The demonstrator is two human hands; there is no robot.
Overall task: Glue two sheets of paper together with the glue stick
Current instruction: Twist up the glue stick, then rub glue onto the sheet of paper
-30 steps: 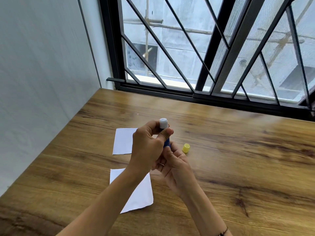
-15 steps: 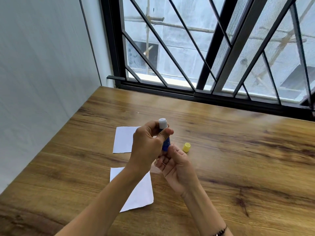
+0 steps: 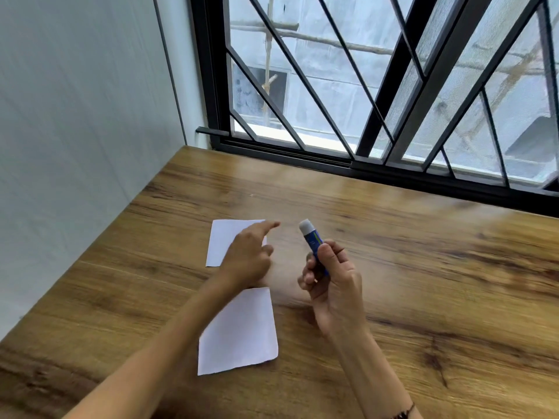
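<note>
Both hands have come apart since a moment ago. Nearest lies one paper sheet (image 3: pixel 239 331) on the table (image 3: pixel 423 297). Up and right of it, the right hand (image 3: pixel 331 279) grips the glue stick (image 3: pixel 314 246), white tip tilted up and away. Farther left, the left hand (image 3: pixel 248 255), fingers loose and pointing, rests over the far sheet (image 3: pixel 222 240), so it is nearer to that paper.

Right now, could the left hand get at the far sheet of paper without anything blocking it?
Probably yes. The left hand already hovers over the far sheet, fingers loose and holding nothing. The right hand holds the glue stick off to the side, out of the way.
</note>
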